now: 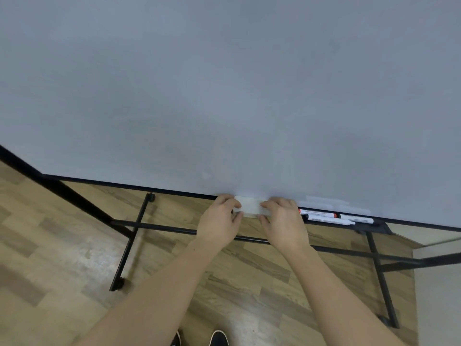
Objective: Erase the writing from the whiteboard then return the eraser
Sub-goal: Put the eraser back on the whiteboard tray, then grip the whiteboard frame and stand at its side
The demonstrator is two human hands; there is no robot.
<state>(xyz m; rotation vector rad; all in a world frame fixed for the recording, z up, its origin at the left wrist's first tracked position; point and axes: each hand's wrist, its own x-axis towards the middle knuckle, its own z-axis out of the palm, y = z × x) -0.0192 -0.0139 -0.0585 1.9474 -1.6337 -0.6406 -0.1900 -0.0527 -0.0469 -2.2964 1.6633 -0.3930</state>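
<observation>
Low in the frame's centre, the left hand (222, 217) and right hand (282, 219) pinch the white eraser (249, 208) by its ends against the whiteboard (224, 96) bottom edge, markers (331, 217) just right.

I see a wood-plank floor (62, 233) under a whiteboard (224, 83) on a black wheeled stand (132, 236). A black tray (379, 224) runs along the board's lower edge. On it lie markers (331, 218), side by side, one with a red band. A white eraser (249, 207) sits at the same edge, left of the markers. Two shoe tips (219, 338) rest on the floor.
</observation>
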